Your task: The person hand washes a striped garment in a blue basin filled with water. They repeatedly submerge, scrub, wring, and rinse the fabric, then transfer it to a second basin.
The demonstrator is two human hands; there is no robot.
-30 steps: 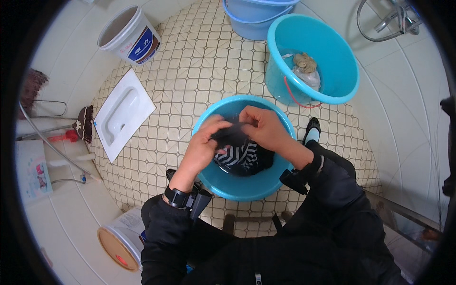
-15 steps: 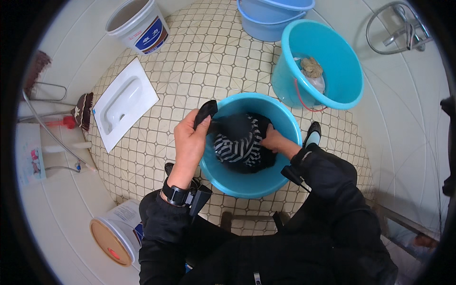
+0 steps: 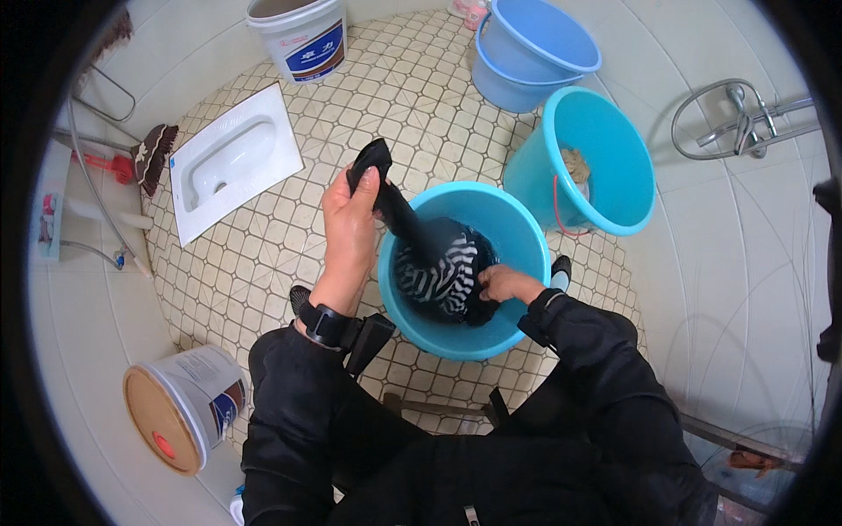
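A turquoise bucket (image 3: 399, 329) stands on the floor between my feet, with dark wet laundry in it. Above its left rim my left hand (image 3: 349, 228) is closed on a black garment (image 3: 405, 221), the bunched end poking up past my thumb. From there the garment hangs stretched down into the bucket, over a black-and-white striped cloth (image 3: 445, 279). Inside the bucket at the right, my right hand (image 3: 509, 285) has its fingers curled and pinched on the dark fabric. Where one piece of fabric ends and another begins, I cannot tell.
A second turquoise bucket (image 3: 544, 145) with a tan cloth (image 3: 575, 165) stands behind at the right, near blue buckets (image 3: 517, 79). A white squat toilet (image 3: 281, 162) is set in the floor at left. White pails (image 3: 303, 48) stand far left and near left (image 3: 203, 373). A shower tap (image 3: 745, 131) juts from the right wall.
My left hand has risen, drawing a longer stretch of black garment up out of the bucket. My right hand stays in the bucket on the dark fabric. The whole view has shifted slightly.
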